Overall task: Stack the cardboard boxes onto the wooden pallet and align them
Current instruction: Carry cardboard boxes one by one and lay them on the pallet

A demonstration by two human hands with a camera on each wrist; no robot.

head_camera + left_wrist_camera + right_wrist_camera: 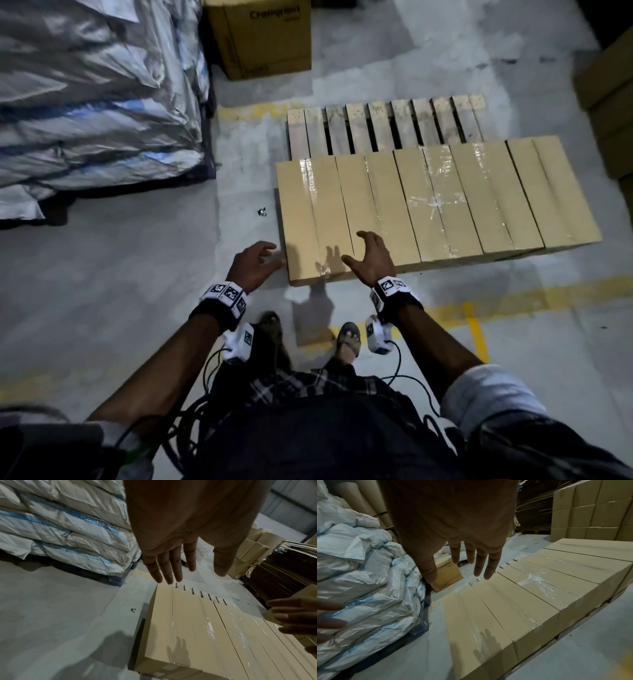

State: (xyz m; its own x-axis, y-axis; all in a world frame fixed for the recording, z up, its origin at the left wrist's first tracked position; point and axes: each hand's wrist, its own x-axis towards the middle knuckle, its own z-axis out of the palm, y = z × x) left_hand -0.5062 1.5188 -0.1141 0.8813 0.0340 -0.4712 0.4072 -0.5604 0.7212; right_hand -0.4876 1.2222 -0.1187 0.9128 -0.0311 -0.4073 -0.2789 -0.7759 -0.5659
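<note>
While both hands hang spread and empty above the near end of a row of boxes, a person stands on a concrete floor (120, 274) facing a pallet (383, 126). The left hand (255, 262) hovers by the left near corner of the end box (308, 212), fingers straight and slightly parted, gripping nothing; the left wrist view shows its palm clear of the cardboard, its shadow falling on the box top. The right hand (371, 258) is held over the same box's near edge, fingers fanned and thumb out, also holding nothing; whether it brushes the surface cannot be told. The boxes (442, 198), long tan cartons sealed with clear tape (436, 192), lie side by side in a single layer across the near part of the pallet, their tops level, the right-hand ones set a little farther back than the left. Bare slats show beyond them. A small dark scrap (262, 212) lies on the floor just left of the row. Farther left stands a stack of white sacks (96, 96) with blue markings. Beyond the pallet sits a printed carton (263, 37), and more cartons (609, 102) rise at the right edge. Yellow lines (479, 305) cross the floor near the person's sandalled feet (347, 339).
</note>
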